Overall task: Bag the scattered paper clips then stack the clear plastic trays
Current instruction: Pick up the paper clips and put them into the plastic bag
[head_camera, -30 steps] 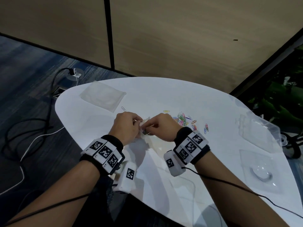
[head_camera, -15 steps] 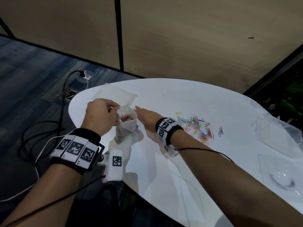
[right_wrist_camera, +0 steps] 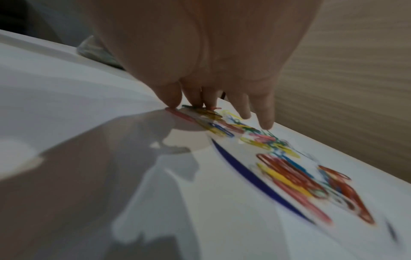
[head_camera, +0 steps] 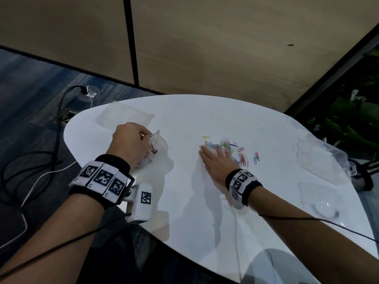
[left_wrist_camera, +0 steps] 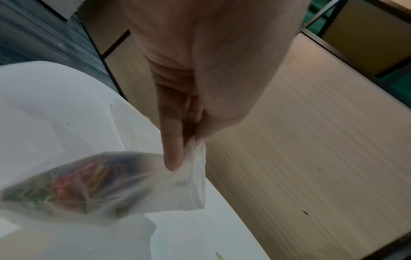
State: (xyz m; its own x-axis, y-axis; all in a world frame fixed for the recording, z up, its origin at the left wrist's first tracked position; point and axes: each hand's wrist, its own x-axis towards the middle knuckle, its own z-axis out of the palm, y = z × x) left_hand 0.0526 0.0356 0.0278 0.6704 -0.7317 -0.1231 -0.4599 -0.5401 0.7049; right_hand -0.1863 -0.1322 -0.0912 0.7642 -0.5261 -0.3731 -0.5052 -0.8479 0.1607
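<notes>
My left hand point(head_camera: 131, 144) pinches the rim of a small clear plastic bag point(head_camera: 158, 146) that has coloured paper clips in it; in the left wrist view the bag point(left_wrist_camera: 111, 183) hangs from thumb and fingers point(left_wrist_camera: 173, 144). My right hand point(head_camera: 215, 158) lies flat with straight fingers on the near edge of the pile of coloured paper clips point(head_camera: 235, 150) in the middle of the white table point(head_camera: 205, 212). In the right wrist view the fingertips point(right_wrist_camera: 173, 100) touch the clips point(right_wrist_camera: 289, 172). Two clear plastic trays point(head_camera: 320, 158) point(head_camera: 322, 201) lie at the right edge.
A second flat clear bag point(head_camera: 123, 117) lies at the table's far left. Cables point(head_camera: 41, 175) run over the carpet left of the table. Wood panel walls stand behind, and green plants point(head_camera: 352, 124) at the right.
My right hand left the bag and swept right across the table to the clip pile. My left hand kept the bag and stayed at the left.
</notes>
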